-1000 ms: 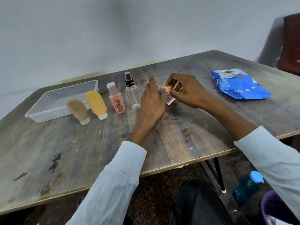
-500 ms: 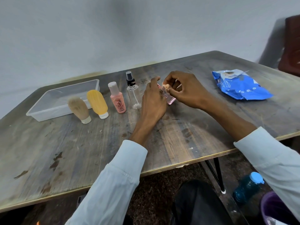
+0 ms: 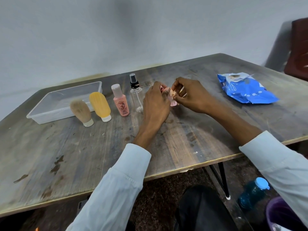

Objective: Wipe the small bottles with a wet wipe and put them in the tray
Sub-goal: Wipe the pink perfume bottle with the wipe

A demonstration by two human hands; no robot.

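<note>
Your left hand [image 3: 155, 104] has its fingers curled round a small pink bottle [image 3: 173, 102], held just right of the spray bottle [image 3: 136, 95], which serves as the landmark here; only the bottle's lower end shows past your fingers, so its full shape cannot be told. Your right hand [image 3: 191, 95] pinches a crumpled scrap, apparently the wipe [image 3: 172, 94], against the bottle's top, fingers bent and tight. Judge the bottle as light, rigid plastic, and slick once damp, so keep your left fingers on the body rather than the cap and turn it under the wipe instead of squeezing harder. The wipe is soft and limp and will bunch; spread it over your fingertips for more contact. Left of the spray bottle stand the pink lotion bottle [image 3: 121, 101], the yellow tube [image 3: 100, 105] and the tan tube [image 3: 81, 112], all upright and probably tippy on their caps; take each round the middle. The spray bottle looks thin-walled and empty, so grip its body, not the nozzle. The tray [image 3: 50, 116] lies farthest left, behind the tubes, with nothing seen in it. The wipes pack [image 3: 246, 90] lies well to the right.
</note>
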